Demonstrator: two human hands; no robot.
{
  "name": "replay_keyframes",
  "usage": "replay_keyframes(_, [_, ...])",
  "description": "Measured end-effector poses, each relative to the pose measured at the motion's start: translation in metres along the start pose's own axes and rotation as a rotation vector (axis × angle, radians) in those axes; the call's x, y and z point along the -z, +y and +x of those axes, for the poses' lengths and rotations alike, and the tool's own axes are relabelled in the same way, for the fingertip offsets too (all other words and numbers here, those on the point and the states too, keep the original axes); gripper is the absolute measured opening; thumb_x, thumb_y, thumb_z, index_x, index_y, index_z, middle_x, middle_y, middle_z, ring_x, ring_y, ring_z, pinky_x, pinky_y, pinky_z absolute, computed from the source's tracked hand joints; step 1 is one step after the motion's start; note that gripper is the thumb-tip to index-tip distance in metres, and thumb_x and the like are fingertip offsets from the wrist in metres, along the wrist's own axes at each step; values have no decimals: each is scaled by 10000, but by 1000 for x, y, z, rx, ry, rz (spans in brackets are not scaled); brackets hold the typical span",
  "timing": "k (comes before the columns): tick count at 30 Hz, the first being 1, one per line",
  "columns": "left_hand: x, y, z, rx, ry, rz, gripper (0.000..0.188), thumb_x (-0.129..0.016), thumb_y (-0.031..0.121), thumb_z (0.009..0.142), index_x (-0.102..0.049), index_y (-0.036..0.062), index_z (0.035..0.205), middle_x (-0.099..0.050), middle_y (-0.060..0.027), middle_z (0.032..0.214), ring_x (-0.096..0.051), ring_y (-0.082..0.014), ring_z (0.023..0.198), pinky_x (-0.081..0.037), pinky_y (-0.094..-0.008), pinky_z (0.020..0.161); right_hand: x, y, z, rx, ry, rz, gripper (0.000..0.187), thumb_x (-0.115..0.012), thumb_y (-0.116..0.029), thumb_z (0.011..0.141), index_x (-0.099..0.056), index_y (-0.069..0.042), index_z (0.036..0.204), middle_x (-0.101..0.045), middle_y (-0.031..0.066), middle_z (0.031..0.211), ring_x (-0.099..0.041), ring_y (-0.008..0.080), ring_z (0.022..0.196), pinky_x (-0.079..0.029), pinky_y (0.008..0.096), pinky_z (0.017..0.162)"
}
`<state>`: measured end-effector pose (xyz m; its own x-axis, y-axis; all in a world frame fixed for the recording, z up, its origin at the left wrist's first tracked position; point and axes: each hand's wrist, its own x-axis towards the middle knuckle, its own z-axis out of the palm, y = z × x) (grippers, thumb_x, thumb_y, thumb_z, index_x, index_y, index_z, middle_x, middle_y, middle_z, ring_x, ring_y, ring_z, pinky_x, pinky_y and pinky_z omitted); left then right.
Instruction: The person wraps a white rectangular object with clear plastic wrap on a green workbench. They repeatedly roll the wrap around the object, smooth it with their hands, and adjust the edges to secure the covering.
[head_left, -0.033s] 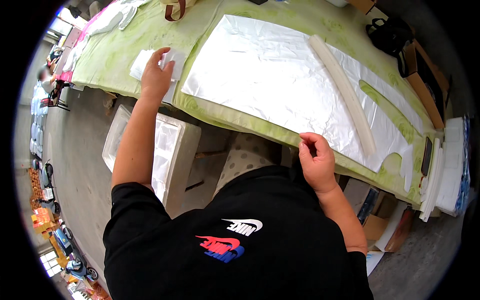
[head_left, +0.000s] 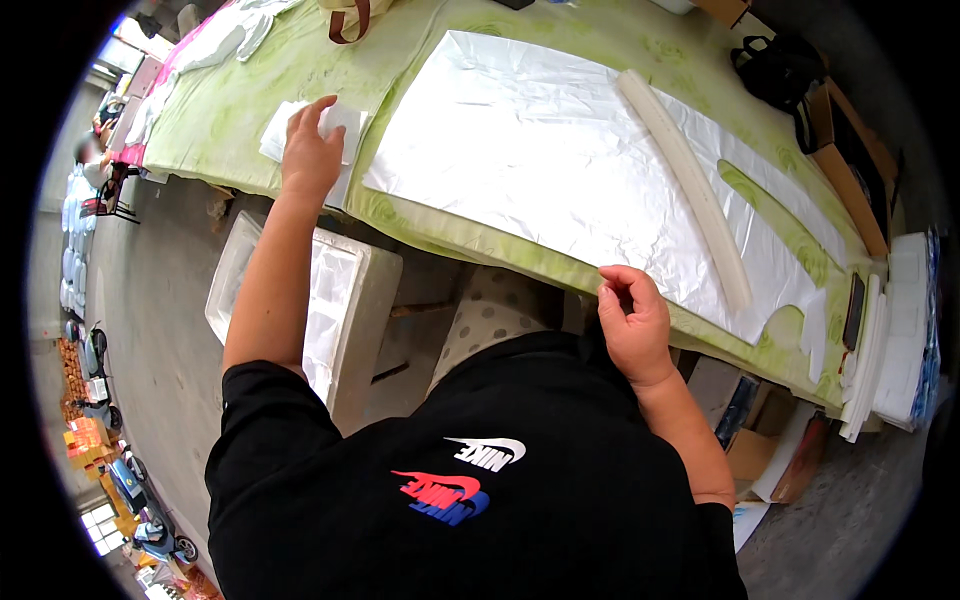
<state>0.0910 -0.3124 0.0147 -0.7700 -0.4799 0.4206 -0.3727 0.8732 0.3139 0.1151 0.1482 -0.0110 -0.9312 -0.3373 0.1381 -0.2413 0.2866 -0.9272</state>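
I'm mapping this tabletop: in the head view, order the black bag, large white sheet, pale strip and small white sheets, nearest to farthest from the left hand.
1. Small white sheets, at the left hand
2. Large white sheet, right of it
3. Pale strip, across that sheet
4. Black bag, far right

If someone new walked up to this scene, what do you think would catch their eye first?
Probably the large, shiny white sheet spread over the green-covered table, with a long, pale strip lying across its right part. Next might come the person's left hand, fingers apart over the small white pieces to the sheet's left, and the right hand, fingers curled, at the table's front edge.
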Motion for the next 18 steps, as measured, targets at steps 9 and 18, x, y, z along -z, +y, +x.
replay_keyframes(9, [-56, -21, -8, -214, -313, 286, 571, -430, 480, 1048, -428, 246, 1569, -289, -7, 1688, -178, -280, 1577, -60, -568, 1258, 27, -6, 1, 234, 113, -206, 206, -669, 16, 857, -686, -59, 1048, -664, 101, 960, -621, 282, 944, -493, 374, 872])
replay_keyframes(18, [-35, -11, -3, -238, -330, 469, 652, -418, 514, 1052, -325, 198, 1615, -250, 7, 1702, -133, -259, 1589, -4, -655, 1222, 118, 16, 0, 57, 376, -971, 483, -680, -95, 834, -630, -149, 1311, -630, 152, 1190, -602, 380, 1071, -490, 458, 963])
